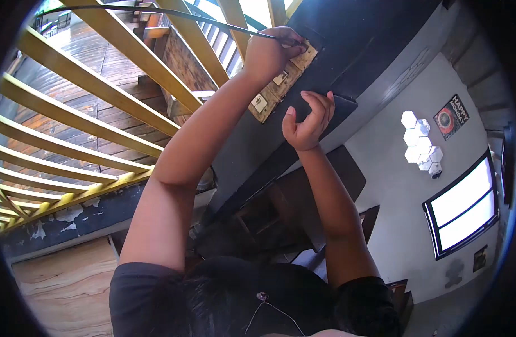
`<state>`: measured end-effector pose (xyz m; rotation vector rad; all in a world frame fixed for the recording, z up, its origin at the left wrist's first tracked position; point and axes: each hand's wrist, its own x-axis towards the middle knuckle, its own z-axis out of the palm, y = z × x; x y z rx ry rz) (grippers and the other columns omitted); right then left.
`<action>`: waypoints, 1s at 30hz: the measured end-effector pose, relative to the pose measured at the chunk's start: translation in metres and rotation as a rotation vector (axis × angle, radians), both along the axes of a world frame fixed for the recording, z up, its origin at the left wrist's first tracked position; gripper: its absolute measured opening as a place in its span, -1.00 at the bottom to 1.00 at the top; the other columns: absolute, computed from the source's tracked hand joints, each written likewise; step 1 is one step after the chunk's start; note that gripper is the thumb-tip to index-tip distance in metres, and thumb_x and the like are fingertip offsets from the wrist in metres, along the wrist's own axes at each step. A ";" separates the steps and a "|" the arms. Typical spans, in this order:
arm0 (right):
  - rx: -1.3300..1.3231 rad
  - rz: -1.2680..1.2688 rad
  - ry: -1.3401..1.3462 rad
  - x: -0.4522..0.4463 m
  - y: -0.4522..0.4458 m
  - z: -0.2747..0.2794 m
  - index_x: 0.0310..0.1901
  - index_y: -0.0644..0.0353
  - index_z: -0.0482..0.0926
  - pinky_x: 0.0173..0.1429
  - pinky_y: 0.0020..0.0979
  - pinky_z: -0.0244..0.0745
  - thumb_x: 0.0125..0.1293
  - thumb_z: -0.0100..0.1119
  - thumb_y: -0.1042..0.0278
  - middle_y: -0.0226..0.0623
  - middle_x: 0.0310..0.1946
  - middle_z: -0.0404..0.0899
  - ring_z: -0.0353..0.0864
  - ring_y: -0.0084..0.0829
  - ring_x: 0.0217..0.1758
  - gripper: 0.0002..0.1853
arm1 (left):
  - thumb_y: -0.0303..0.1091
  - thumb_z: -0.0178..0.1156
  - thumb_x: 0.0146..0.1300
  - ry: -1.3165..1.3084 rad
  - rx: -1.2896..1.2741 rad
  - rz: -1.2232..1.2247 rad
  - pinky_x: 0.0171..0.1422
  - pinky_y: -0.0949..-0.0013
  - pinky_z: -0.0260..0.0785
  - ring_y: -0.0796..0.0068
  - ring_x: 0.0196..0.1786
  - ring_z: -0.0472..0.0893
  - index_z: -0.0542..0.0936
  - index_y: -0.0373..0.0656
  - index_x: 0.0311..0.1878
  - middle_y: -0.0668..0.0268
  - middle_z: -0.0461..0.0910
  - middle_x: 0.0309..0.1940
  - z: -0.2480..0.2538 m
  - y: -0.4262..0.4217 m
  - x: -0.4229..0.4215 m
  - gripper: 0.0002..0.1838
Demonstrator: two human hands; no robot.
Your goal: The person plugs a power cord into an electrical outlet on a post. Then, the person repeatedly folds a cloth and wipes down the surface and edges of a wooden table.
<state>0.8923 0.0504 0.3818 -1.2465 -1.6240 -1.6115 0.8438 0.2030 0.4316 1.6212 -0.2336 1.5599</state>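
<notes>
My left hand [272, 53] is raised to the upper end of a wooden board [272, 101] on a dark beam. Its fingers are pinched around the end of a thin black cable [213, 21], and whatever tips the cable is hidden behind them. Two whitish outlet-like fittings show on the board, a lower socket [259, 103] and an upper socket [280, 77]. Below and right of the board, my right hand [311, 121] hangs in the air near the beam, fingers loosely bent and apart, with nothing in them.
Yellow slats [95, 70] spread across the left over a plank floor [84, 50]. The dark beam [359, 56] runs diagonally behind my hands. On the right wall are hexagonal mirrors [418, 140], a sign [452, 116] and a bright window [463, 205].
</notes>
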 end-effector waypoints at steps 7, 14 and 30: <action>-0.004 -0.025 0.030 -0.001 0.002 0.000 -0.11 0.24 0.39 0.25 -0.09 0.11 0.06 0.09 0.29 -0.25 -0.23 0.47 0.46 -0.27 -0.14 -0.65 | -0.36 0.37 -0.06 0.121 0.003 0.097 -0.16 0.45 0.40 0.52 -0.27 0.59 0.61 -0.21 -0.34 0.29 0.63 -0.35 0.007 0.004 -0.002 -0.79; -0.009 -0.041 0.030 -0.003 0.004 0.003 -0.13 0.17 0.43 0.25 -0.14 0.13 0.07 0.12 0.28 -0.27 -0.22 0.49 0.47 -0.28 -0.13 -0.69 | 0.06 0.38 -0.18 0.195 -0.320 0.189 -0.04 0.29 0.38 0.21 -0.12 0.55 0.50 -0.28 -0.12 0.07 0.54 -0.18 -0.013 0.001 0.007 -0.35; -0.543 0.700 0.453 -0.145 0.056 -0.052 0.07 0.25 0.33 0.22 -0.07 0.22 0.01 0.11 0.37 0.09 0.02 0.33 0.28 0.09 0.14 -0.49 | 0.12 0.32 -0.15 0.888 -0.102 1.314 0.42 0.12 -0.13 0.06 0.36 0.00 0.06 -0.13 0.31 0.05 0.01 0.30 -0.144 0.010 -0.276 0.02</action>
